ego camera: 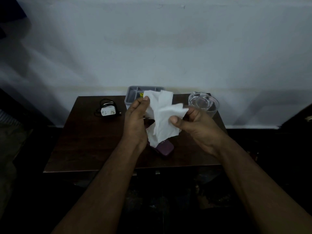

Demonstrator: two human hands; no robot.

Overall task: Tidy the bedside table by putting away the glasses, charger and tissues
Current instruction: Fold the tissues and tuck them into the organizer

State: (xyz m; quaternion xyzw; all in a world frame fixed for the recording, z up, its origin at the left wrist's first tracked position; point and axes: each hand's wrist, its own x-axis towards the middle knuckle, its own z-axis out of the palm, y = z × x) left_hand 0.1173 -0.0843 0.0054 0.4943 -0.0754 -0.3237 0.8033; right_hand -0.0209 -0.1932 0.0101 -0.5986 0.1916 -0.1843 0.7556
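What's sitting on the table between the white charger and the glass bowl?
In the head view, the grey tray sits between charger and glass bowl, with both hands holding white tissue in front.

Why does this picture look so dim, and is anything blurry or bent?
Head view: lighting is low, so the table and floor go nearly black while the tissue stands out bright; the right hand has slightly smeared fingers; the wide lens bows the wall's lines and stretches the forearms.

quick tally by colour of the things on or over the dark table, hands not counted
white: 2, crumpled white tissue and white charger plug with black cable
grey: 1, grey plastic tray
clear: 1, clear glass bowl
purple: 1, purple hard case
total: 5
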